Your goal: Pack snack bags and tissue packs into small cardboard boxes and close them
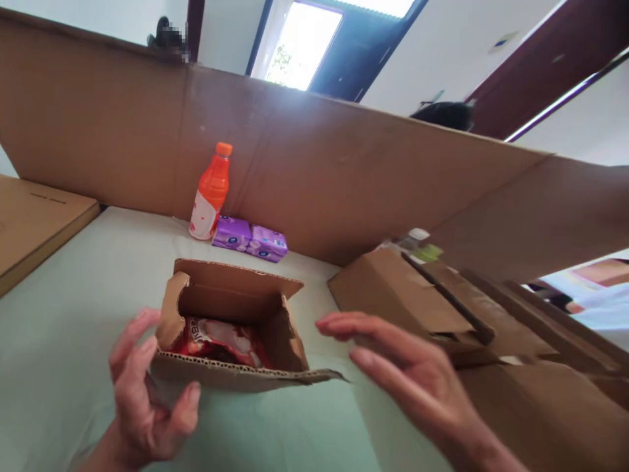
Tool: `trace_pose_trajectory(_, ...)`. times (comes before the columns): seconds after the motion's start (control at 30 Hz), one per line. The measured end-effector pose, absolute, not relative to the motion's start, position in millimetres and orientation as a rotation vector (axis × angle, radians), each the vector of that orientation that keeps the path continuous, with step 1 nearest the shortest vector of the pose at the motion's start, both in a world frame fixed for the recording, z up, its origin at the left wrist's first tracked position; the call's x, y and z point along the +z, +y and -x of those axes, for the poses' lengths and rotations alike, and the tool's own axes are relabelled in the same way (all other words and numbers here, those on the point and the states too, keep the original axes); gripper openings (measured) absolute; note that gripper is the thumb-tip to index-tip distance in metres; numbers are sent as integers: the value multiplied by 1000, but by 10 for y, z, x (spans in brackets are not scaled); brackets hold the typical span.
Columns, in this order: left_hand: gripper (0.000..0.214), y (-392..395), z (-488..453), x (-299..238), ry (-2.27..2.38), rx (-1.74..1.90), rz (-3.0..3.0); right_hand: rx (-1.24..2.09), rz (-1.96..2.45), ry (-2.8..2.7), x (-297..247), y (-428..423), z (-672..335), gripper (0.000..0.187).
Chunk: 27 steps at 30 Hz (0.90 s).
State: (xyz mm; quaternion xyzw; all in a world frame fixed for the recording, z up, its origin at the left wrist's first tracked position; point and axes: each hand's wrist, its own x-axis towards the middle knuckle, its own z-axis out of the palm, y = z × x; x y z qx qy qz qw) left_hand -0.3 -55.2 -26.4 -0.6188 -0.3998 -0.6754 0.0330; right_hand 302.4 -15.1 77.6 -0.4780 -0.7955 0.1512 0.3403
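Observation:
In front of me on the pale green tabletop stands a small cardboard box (240,275) with its top flaps raised. A red and white printed packet (223,337) lies inside it; the front wall hides its lower part. At the box's left side is my left hand (147,393), fingers spread and curved near the corner; whether the fingertips touch the cardboard I cannot tell. My right hand (407,373) hovers to the right of the box, apart from it, with thumb and fingers parted and nothing between them.
Behind the box, an orange drink bottle (211,190) stands beside two purple packs (249,239). A tall cardboard partition (304,164) closes off the back. Cardboard boxes (407,288) crowd the right side, and a flat carton (44,223) lies at the left.

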Motion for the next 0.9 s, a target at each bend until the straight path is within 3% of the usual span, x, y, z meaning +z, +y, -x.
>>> trace_pose_trajectory(0.17, 66, -525, -24, -241, -1301, -2223, 2024, 375, 1075, -2169, 225, -441, -3011, 62)
trace_pose_trajectory(0.33, 56, -564, -29, -193, -1515, -2218, 1912, 289, 1074, -2050, 116, -354, -2792, 36)
trace_pose_trajectory(0.4, 52, -566, -20, -182, -1725, -2176, 1794, 255, 1098, -2033, 124, -289, -2796, 37)
trace_pose_trajectory(0.57, 49, -519, 6, -76, -1837, -1958, 1751, 203, 1101, -2044, 218, 18, -2819, 88)
trace_pose_trajectory(0.63, 44, -503, 7, -27, -1772, -1863, 1783, 294, 1072, -2046, 235, 149, -2797, 98)
trace_pose_trajectory(0.8, 40, -510, 10, -27, -1746, -1750, 1819, 409, 908, -2247, 172, 183, -2793, 49)
trace_pose_trajectory(0.9, 30, -512, 22, -69, -1747, -1711, 1907, 367, 845, -2374, 164, 102, -2848, 60)
